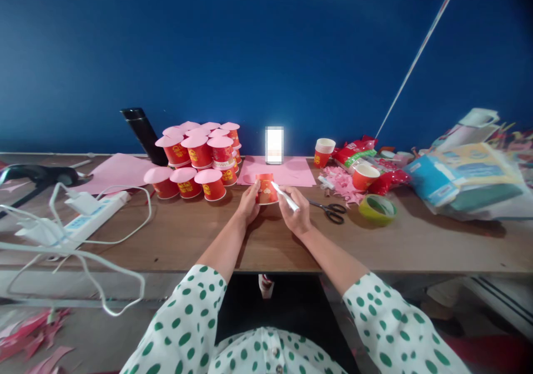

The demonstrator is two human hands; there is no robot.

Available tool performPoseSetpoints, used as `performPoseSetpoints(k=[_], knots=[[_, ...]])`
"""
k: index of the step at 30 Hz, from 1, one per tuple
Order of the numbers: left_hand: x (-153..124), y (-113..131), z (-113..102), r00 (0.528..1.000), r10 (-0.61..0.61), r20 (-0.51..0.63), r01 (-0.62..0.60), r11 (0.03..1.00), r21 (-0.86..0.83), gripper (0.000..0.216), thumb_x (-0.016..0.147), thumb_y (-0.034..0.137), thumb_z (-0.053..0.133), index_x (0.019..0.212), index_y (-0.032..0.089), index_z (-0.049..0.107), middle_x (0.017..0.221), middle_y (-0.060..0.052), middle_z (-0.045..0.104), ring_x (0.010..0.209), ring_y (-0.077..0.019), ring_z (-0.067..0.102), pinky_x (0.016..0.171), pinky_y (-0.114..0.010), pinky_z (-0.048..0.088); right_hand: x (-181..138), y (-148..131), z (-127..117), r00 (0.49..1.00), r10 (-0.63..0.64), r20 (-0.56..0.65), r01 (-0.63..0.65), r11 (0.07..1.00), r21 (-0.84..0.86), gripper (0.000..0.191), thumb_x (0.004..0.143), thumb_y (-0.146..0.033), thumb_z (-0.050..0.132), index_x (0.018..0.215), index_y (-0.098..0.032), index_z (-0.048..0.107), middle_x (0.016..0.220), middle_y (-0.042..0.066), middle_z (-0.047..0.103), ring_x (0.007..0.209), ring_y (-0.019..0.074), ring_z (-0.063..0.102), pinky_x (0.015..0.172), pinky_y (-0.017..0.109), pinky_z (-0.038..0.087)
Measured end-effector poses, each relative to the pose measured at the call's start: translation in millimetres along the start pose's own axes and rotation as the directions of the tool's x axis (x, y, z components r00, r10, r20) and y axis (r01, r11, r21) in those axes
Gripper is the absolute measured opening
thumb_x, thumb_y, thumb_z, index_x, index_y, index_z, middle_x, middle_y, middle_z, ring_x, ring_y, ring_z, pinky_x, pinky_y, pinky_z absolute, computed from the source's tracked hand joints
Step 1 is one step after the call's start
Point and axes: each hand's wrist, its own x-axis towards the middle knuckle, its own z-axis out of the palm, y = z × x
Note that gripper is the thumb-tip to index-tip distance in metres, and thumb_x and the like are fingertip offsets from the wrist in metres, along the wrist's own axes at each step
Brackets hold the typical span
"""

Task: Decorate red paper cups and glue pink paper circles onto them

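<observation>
- Midway along the brown wooden desk (416, 241), a small red paper cup (266, 190) stands at the front edge of a flat pink paper sheet (291, 171), well back from the desk's own front edge.
- Left hand (249, 203) is closed on the cup's left side.
- Right hand (296, 214) is clamped on a slim white pen (285, 196). The pen's long axis slants up-left, its tip touching the cup's right side.
- Black-handled scissors (333, 210) lie just right of that hand.
</observation>
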Motion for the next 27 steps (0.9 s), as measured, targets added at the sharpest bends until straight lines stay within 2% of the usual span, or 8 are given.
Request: performPoseSetpoints(k=[27], knots=[[-0.2,0.5,0.5,1.0,-0.009,0.007,0.009,1.0,-0.012,0.032,0.076,0.041,0.069,0.085,0.011,0.063,0.083,-0.009,0.071,0.074,-0.0176,0.067,0.079,-0.032,0.05,0.1,2.2,0.0,1.0,-0.013,0.005,0.013,1.0,0.001,0.015,0.09,-0.027,0.049,0.096,-0.021,0.061,0.09,0.008,0.07,0.085,0.0215,0.067,0.079,0.035,0.054]])
